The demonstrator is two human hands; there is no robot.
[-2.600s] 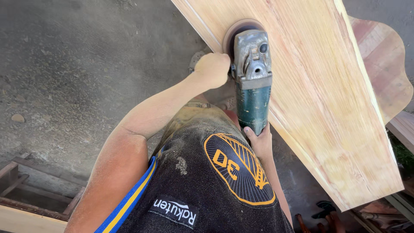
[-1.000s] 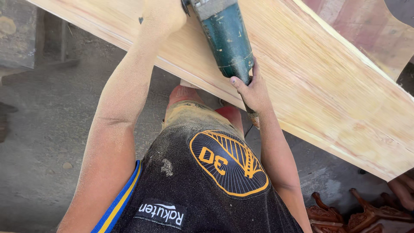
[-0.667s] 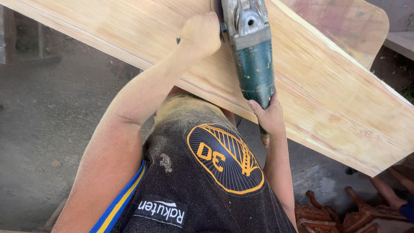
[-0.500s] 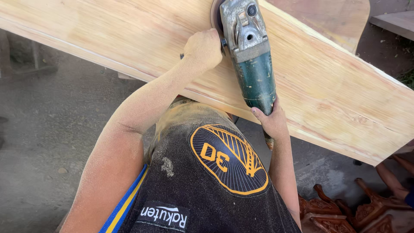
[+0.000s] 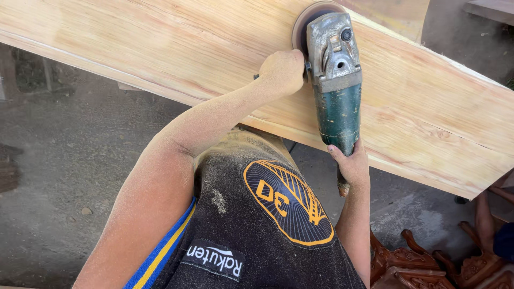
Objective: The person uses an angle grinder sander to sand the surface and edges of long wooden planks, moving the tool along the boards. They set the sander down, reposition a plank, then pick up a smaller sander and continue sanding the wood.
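Head view: the person is leaning over a long pale wooden plank [image 5: 160, 48] that is running across the top of the picture from left to right. An angle grinder [image 5: 334, 80], with a grey metal head and a dark green body, is lying along the plank with its sanding disc [image 5: 303, 21] pressing flat against the wood near the upper edge.

The left hand [image 5: 282, 71] is clenching into a fist around the grinder's side handle, just beside the grey head; the handle itself is hidden inside the fist. The right hand [image 5: 350, 163] is wrapping its fingers around the rear end of the green body, where the cable stub is sticking out below the palm. Both forearms are carrying a coat of fine sawdust.

The person's dark sleeveless shirt [image 5: 257, 230] is covering the lower middle of the picture and hiding part of the plank's near edge. Most of the disc is concealed beneath the grinder head. Carved reddish wooden pieces [image 5: 428, 262] are lying on the grey floor [image 5: 69, 160] at lower right, cut off by the frame edge.
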